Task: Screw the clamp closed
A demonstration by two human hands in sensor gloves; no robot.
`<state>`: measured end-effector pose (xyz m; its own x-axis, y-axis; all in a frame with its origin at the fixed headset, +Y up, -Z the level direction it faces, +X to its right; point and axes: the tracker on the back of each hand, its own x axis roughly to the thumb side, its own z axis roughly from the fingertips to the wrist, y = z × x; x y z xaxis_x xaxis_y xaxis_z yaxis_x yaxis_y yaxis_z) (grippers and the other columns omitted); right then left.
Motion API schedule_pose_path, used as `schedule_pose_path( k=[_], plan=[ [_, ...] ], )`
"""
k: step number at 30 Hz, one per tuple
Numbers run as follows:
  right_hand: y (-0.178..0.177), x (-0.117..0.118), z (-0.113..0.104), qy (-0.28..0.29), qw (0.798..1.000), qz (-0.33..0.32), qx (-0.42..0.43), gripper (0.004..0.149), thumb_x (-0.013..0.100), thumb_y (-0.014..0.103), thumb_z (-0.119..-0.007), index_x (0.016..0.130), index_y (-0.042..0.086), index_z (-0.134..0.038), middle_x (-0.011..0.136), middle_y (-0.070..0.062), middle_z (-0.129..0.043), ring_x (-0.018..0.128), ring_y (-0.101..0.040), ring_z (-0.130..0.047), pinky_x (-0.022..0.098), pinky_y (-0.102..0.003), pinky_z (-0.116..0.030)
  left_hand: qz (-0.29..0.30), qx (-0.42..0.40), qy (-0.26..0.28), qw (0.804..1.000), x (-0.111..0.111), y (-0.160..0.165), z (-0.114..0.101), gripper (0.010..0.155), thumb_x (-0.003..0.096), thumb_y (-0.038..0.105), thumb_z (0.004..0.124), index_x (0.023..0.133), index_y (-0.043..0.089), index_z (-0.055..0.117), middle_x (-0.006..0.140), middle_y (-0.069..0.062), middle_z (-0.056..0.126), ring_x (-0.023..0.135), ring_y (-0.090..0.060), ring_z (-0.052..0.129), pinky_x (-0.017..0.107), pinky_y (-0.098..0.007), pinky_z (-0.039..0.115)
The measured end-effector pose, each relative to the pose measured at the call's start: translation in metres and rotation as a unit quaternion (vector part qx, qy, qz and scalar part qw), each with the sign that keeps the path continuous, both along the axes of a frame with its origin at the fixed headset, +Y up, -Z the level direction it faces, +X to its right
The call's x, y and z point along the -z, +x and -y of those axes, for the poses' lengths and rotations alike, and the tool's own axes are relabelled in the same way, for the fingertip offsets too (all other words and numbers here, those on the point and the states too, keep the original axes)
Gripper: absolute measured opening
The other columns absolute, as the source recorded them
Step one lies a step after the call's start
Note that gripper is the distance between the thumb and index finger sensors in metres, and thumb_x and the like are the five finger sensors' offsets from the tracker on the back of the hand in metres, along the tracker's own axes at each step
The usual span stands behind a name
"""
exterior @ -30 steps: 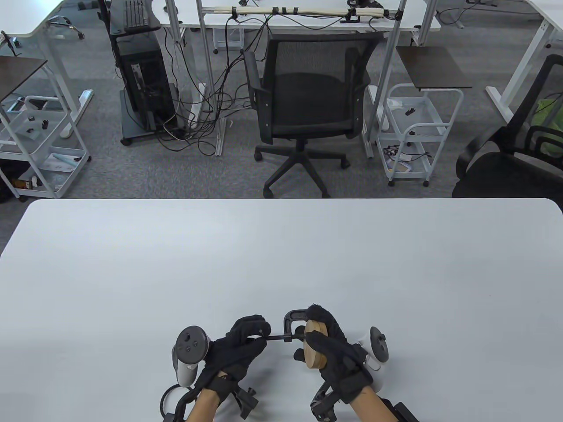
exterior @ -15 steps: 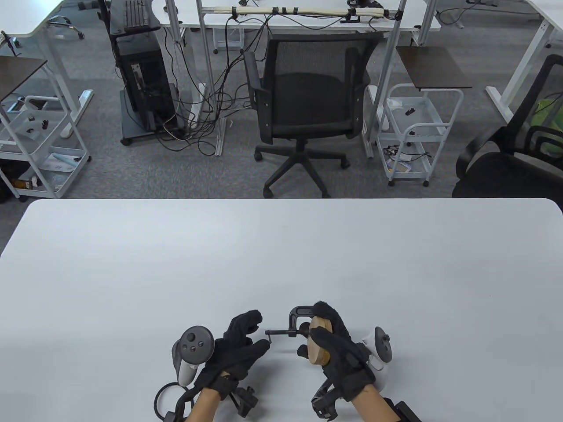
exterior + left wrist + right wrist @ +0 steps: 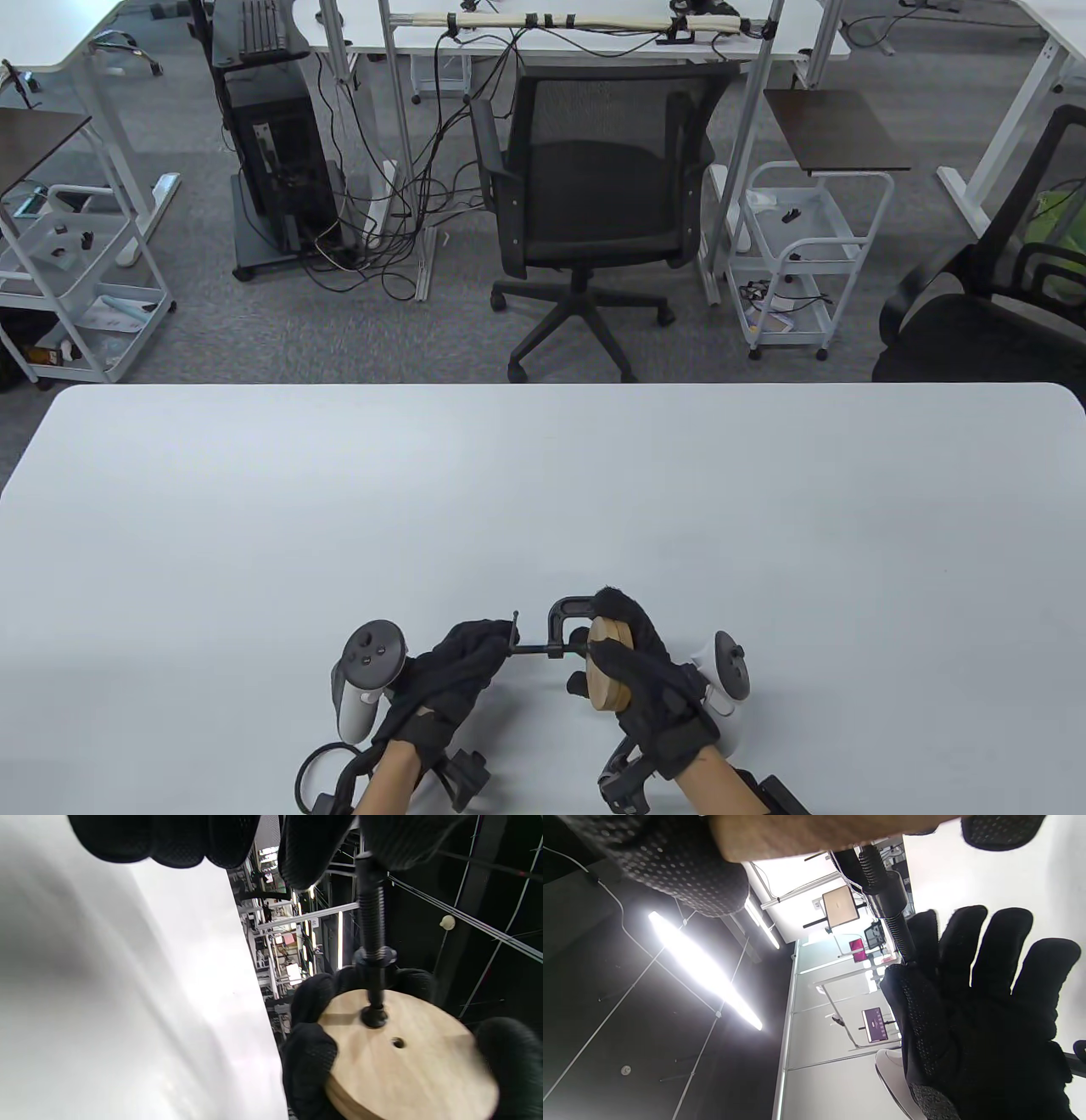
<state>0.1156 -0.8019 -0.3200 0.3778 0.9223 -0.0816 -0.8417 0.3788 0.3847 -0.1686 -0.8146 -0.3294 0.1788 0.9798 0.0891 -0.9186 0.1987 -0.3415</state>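
A black C-clamp sits over a round wooden disc near the table's front edge. My right hand grips the disc and the clamp frame and holds them above the table. The clamp's threaded screw points left, and its pad presses on the disc face. My left hand pinches the screw's handle end. In the right wrist view the screw runs down to the left hand's fingers.
The white table stretches ahead of the hands. Beyond its far edge stand a black office chair, two white carts and desk frames.
My left hand let go of the screw handle, pulled back a little, then came back and took hold of it again. The handle bar now points upward. The right hand shifted slightly and returned.
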Motion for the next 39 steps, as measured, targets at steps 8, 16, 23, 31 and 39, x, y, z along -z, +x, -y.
schedule_pose_path(
  k=[8, 16, 23, 31, 39],
  plan=[
    [-0.001, -0.001, 0.001, 0.0, 1.0, -0.004, -0.015, 0.075, 0.05, 0.052, -0.089, 0.107, 0.022, -0.05, 0.114, -0.004, -0.035, 0.093, -0.054, -0.045, 0.053, -0.07, -0.062, -0.013, -0.01, 0.059, 0.998, -0.001, -0.001, -0.011, 0.047, 0.0501, 0.034, 0.084, 0.096, 0.031, 0.075, 0.113, -0.019, 0.055, 0.099, -0.05, 0.057, 0.063, -0.064, 0.065],
    [-0.002, 0.0, 0.001, 0.001, 1.0, -0.003, -0.016, 0.075, 0.05, 0.052, -0.09, 0.107, 0.022, -0.051, 0.114, -0.004, -0.036, 0.093, -0.054, -0.045, 0.052, -0.07, -0.062, -0.011, -0.004, 0.056, 0.998, -0.001, -0.001, -0.011, 0.046, 0.0507, 0.035, 0.083, 0.096, 0.031, 0.075, 0.113, -0.02, 0.055, 0.098, -0.051, 0.057, 0.063, -0.064, 0.065],
    [-0.001, 0.0, 0.0, -0.004, 1.0, 0.009, -0.008, 0.075, 0.05, 0.052, -0.089, 0.107, 0.022, -0.05, 0.114, -0.004, -0.035, 0.093, -0.054, -0.045, 0.053, -0.069, -0.062, -0.019, 0.015, 0.048, 0.999, 0.0, -0.002, -0.013, 0.061, 0.0514, 0.039, 0.082, 0.108, 0.024, 0.062, 0.112, -0.023, 0.053, 0.097, -0.052, 0.058, 0.062, -0.064, 0.065],
    [-0.001, 0.0, -0.001, 0.0, 1.0, 0.006, 0.004, 0.075, 0.051, 0.053, -0.088, 0.108, 0.023, -0.049, 0.115, -0.004, -0.034, 0.094, -0.053, -0.045, 0.053, -0.069, -0.062, -0.04, 0.065, -0.015, 0.997, -0.001, -0.01, -0.004, 0.064, 0.0541, 0.063, 0.067, 0.06, 0.008, 0.099, 0.1, -0.023, 0.075, 0.087, -0.055, 0.07, 0.057, -0.06, 0.071],
    [-0.006, -0.003, -0.001, 0.006, 1.0, -0.017, -0.005, 0.075, 0.051, 0.053, -0.088, 0.108, 0.023, -0.049, 0.115, -0.004, -0.034, 0.094, -0.053, -0.045, 0.053, -0.069, -0.062, 0.033, -0.042, -0.035, 0.998, 0.001, 0.001, 0.001, 0.064, 0.0567, 0.055, 0.069, 0.104, 0.012, 0.07, 0.113, -0.025, 0.049, 0.097, -0.055, 0.053, 0.063, -0.063, 0.064]
  ],
)
